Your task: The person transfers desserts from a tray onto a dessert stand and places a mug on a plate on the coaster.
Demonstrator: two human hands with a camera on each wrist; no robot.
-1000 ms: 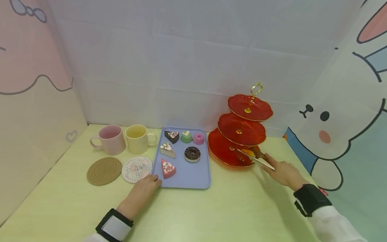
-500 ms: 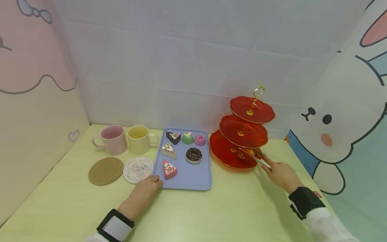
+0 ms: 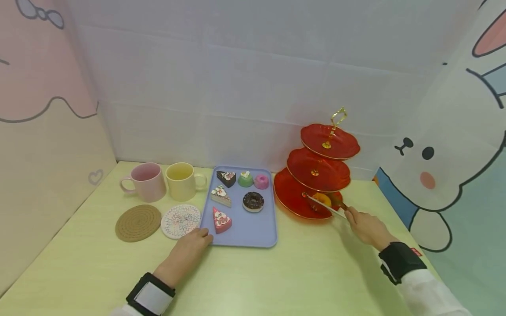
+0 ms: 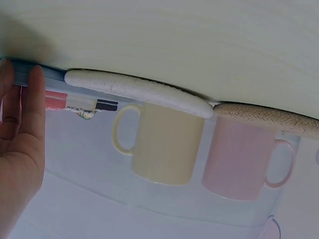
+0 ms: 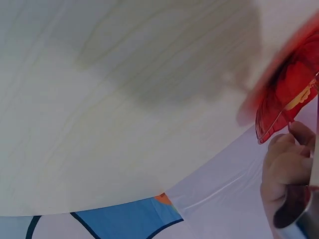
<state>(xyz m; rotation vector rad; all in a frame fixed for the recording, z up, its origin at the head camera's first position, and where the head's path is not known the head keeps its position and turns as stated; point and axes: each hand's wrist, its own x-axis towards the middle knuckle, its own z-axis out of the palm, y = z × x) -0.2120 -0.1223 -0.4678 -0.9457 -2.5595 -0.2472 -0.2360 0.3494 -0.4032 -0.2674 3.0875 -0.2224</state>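
My left hand (image 3: 193, 243) holds the near left corner of a lavender tray (image 3: 247, 239), thumb and fingers at its edge in the left wrist view. On the tray lie a chocolate donut (image 3: 253, 202), a pink cake slice (image 3: 221, 220), a white slice (image 3: 220, 195), a dark slice (image 3: 226, 178), a green cake (image 3: 245, 179) and a small pink ring cake (image 3: 261, 181). At the right, my right hand (image 3: 367, 228) grips tongs (image 3: 327, 207) reaching over the bottom plate of a red three-tier stand (image 3: 290, 197). An orange donut (image 3: 322, 199) sits on that plate between the tongs' spread arms.
A pink mug (image 3: 148, 184) and a yellow mug (image 3: 180, 184) stand at the back left. Before them lie a brown woven coaster (image 3: 138, 223) and a white patterned coaster (image 3: 180, 221). The stand's upper plates (image 3: 316, 169) overhang the bottom one near the back wall.
The tongs' arms have spread apart around the orange donut, which now shows more fully on the bottom plate. My right hand has shifted slightly left; my left hand stays at the tray.
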